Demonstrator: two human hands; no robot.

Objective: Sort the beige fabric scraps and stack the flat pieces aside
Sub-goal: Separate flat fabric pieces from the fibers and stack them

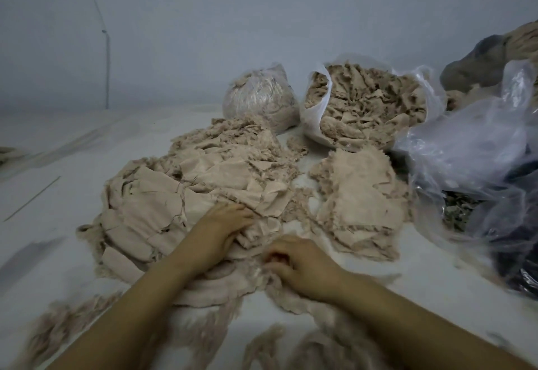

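Between the two bare forearms, at the near edge of the white sheet-covered work surface (pixel 72 148), lies the frayed, rumpled front of a broad heap of beige fabric scraps (pixel 180 195). The left hand (pixel 224 224) rests palm-down on this heap, its fingers fairly straight and pressed into the folded pieces under them; it is relaxed rather than gripping. Just to its right and slightly nearer the person, the right hand (pixel 294 262) has its fingers curled under and its thumb tucked in, pinching a fold of the loose beige cloth at the heap's front edge.

Beyond and to the right of the right hand, apart from the main heap by a strip of bare sheet, sits a lower stack of flat beige pieces with ragged edges (pixel 361 203). Straight past that stack, an open white plastic bag stuffed with crumpled beige scraps (pixel 364 107) stands upright, and just left of it a smaller clear plastic bag packed with beige scraps (pixel 262 96) touches the far end of the main heap. To the far right of the right hand lies a rumpled pile of clear plastic bags holding dark material (pixel 480 165); what is inside is too dim to tell.

Nearer than both hands, loose beige threads and frayed strips (pixel 72 323) trail across the sheet, blurred. Well to the left of the left hand a thin pale stick (pixel 32 199) lies on the surface.
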